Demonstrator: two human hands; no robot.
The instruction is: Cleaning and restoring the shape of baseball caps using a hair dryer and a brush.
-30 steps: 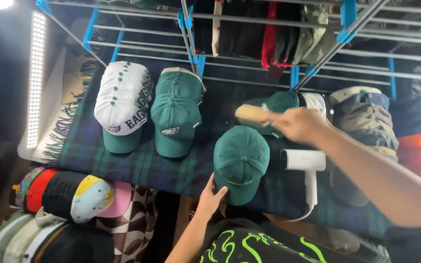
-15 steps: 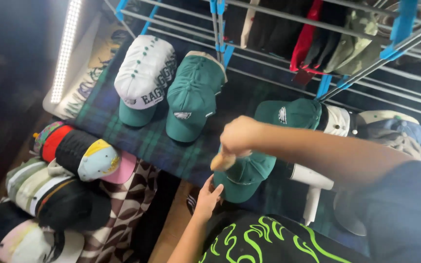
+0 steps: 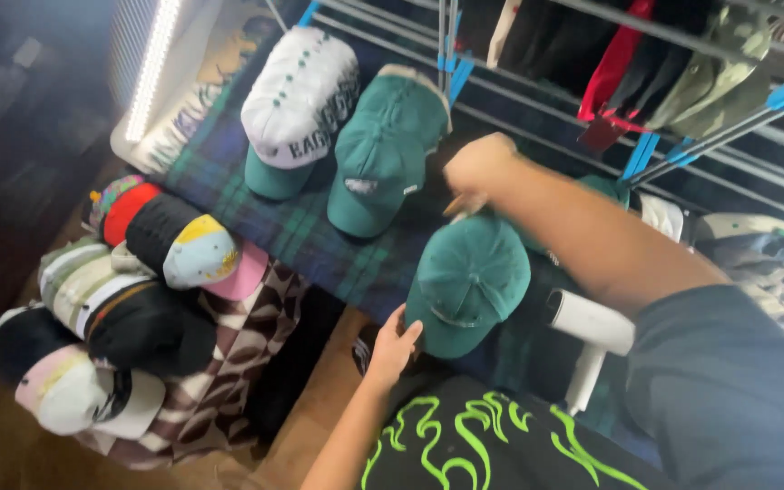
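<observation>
A dark green cap [image 3: 466,279] lies on the plaid blanket [image 3: 301,231], its brim toward me. My left hand [image 3: 395,345] rests on the brim's near edge with its fingers spread over it. My right hand [image 3: 478,165] is above the cap's far side, closed around a tan wooden brush [image 3: 461,205] whose tip shows just under the fist. My right forearm crosses over the caps behind it.
Two more caps sit further back: a white and green one [image 3: 297,104] and a green one [image 3: 383,150]. A white hair dryer [image 3: 592,331] lies right of the cap. Stacked caps [image 3: 151,272] fill the left. A metal drying rack [image 3: 673,136] holds dark garments.
My right hand carried the brush from the right across the cap, then up to its far side. The view swung right and down. My left hand stayed on the brim.
</observation>
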